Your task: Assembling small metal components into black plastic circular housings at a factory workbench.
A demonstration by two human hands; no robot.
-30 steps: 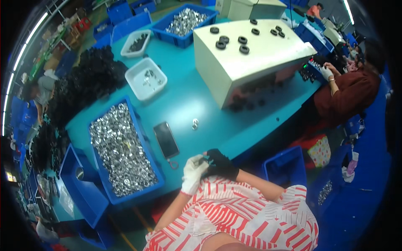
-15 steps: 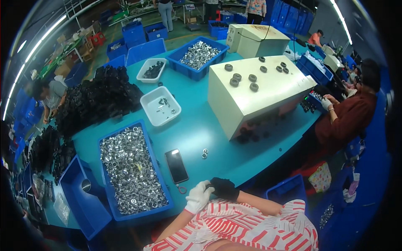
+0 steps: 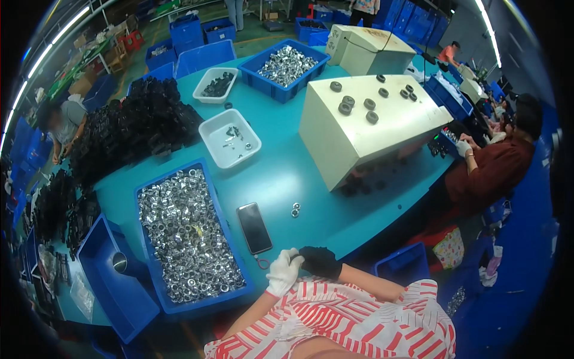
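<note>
Metal rings fill the blue bin (image 3: 179, 236) at left, a dark phone (image 3: 255, 227) just beside it on the teal worktop (image 3: 281, 173). White-gloved left hand (image 3: 283, 272) and black-gloved right hand (image 3: 320, 262) meet at the edge, fingers curled together; what they pinch, I cannot tell. Two loose rings (image 3: 295, 209) lie beyond them, before the cream machine housing (image 3: 365, 128).

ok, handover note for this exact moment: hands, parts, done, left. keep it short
Left hand, white glove, and right hand, black glove, meet at the near table edge, fingers together; whether they hold a part cannot be seen.
Blue bin of silver metal rings sits left of the hands, a dark phone beside it.
Two loose rings lie on the teal table beyond the phone.
Done: no finished pieces show near the hands.
Left: the bin looks full.
</note>
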